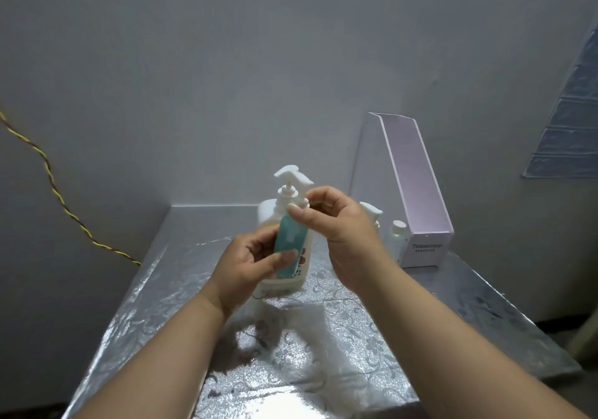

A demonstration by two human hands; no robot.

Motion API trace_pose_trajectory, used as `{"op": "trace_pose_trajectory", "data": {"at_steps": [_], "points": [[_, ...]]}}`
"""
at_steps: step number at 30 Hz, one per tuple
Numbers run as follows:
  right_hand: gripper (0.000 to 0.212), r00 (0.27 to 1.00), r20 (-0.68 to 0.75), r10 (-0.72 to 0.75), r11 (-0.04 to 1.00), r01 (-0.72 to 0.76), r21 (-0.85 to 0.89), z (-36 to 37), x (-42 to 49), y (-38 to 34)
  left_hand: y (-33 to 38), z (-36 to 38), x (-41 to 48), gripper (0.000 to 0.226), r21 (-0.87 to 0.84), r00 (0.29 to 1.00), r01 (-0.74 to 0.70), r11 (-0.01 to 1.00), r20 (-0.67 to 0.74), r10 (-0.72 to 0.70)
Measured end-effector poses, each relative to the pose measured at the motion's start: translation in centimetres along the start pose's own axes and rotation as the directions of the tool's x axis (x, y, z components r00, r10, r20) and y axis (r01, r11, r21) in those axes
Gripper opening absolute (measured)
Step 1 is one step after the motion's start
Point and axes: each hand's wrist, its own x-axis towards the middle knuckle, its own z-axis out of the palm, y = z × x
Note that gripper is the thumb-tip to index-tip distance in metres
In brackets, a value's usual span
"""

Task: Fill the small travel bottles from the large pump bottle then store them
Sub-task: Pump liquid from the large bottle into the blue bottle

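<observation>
A small teal travel bottle point(290, 240) is upright above the table, held round its lower body by my left hand point(250, 263). My right hand point(336, 221) pinches the bottle's white cap at its top with thumb and fingers. Just behind the teal bottle stands the large white pump bottle point(284, 198), its pump head rising above my fingers. Two more small white bottles show to the right: one with a pump top point(372, 213), partly hidden behind my right hand, and one with a plain cap point(397, 240).
A white open-topped box point(420, 198) stands at the right, next to the small bottles, against the wall. The table point(323, 337) has a shiny silver floral covering. A yellow twisted cord point(64, 205) runs down the wall at left.
</observation>
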Motion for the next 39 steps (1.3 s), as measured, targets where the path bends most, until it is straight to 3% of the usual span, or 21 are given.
{"op": "trace_pose_trajectory", "data": {"at_steps": [4,6,9,12,15,23,28,34,39], "points": [[0.022,0.997,0.066,0.050,0.999,-0.051,0.012,-0.1,-0.2,-0.2,0.0,-0.1,0.0,0.054,0.003,1.000,0.007,1.000,-0.007,-0.007],[0.012,0.998,0.029,0.056,0.998,-0.056,0.002,-0.2,-0.1,-0.3,0.1,0.0,0.0,0.052,0.000,1.000,0.006,1.000,-0.011,-0.006],[0.015,0.999,-0.034,0.012,0.999,-0.013,-0.034,-0.1,0.1,0.1,0.1,0.1,-0.1,0.045,0.028,1.000,0.005,1.000,0.001,-0.005],[0.031,0.998,0.045,0.043,0.998,-0.041,-0.046,-0.2,-0.1,0.4,0.1,0.2,-0.1,0.037,0.051,1.000,0.011,0.999,0.016,-0.012],[0.023,0.995,0.079,0.066,0.998,-0.067,0.006,-0.6,-0.2,0.1,0.1,0.1,0.0,0.046,0.020,1.000,0.021,1.000,0.013,-0.022],[0.010,0.989,-0.142,-0.046,0.991,0.027,-0.129,-0.3,-0.3,0.6,-0.5,0.5,0.2,0.057,0.086,0.999,0.044,0.995,-0.001,-0.044],[0.015,0.978,-0.199,-0.059,0.992,0.035,-0.121,-1.0,-0.7,1.2,-0.8,0.9,0.3,0.041,0.183,1.000,0.008,0.983,0.000,-0.008],[0.015,0.936,-0.343,-0.083,0.983,0.021,-0.180,-3.3,-0.6,0.9,-1.1,0.6,0.4,0.045,0.487,0.981,-0.153,0.860,-0.028,0.191],[0.017,0.901,-0.409,-0.146,0.858,-0.091,-0.506,-6.3,-0.1,2.5,-1.1,-0.2,0.5,0.045,0.664,0.901,-0.184,0.725,-0.181,0.395]]}}
